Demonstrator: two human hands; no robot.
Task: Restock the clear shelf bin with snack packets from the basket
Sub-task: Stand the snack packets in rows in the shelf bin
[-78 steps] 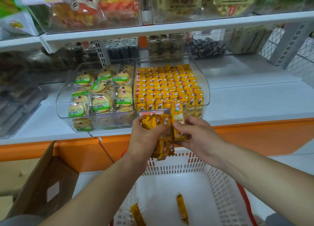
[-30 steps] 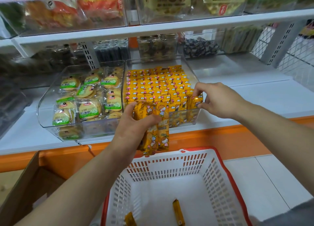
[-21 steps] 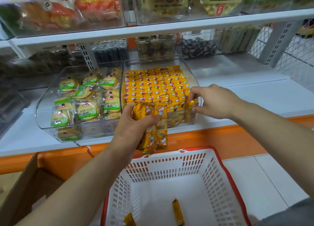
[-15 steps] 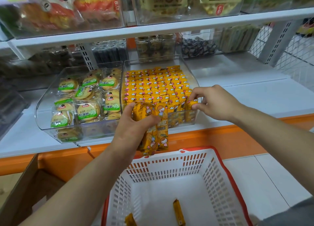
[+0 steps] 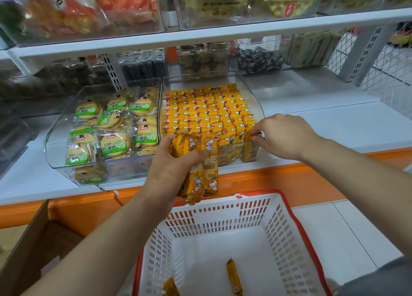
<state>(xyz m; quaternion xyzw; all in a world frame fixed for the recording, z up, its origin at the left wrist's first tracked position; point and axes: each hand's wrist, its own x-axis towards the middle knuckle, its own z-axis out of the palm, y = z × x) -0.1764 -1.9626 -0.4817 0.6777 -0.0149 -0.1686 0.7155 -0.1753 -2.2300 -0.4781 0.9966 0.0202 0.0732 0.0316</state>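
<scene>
A clear shelf bin [image 5: 254, 95] on the white shelf holds several rows of upright yellow snack packets [image 5: 207, 113]. My left hand [image 5: 169, 162] grips a bunch of yellow packets [image 5: 206, 168] just in front of the bin, above the basket. My right hand [image 5: 283, 137] is at the bin's front right corner, its fingertips pinching the top of a yellow packet [image 5: 250, 135] standing in the front row. Below stands a white basket [image 5: 287, 235] with a red rim; two yellow packets [image 5: 234, 275] lie on its bottom.
A second clear bin [image 5: 58, 139] of green-labelled round biscuits sits left of the yellow one. An orange ledge [image 5: 256, 179] runs under the shelf. A cardboard box [image 5: 33, 246] stands at lower left. More snack bins fill the upper shelf [image 5: 200, 37].
My right hand carried one packet from the bunch to the bin's front right corner and pushed it down into the front row. My left hand kept the bunch almost still.
</scene>
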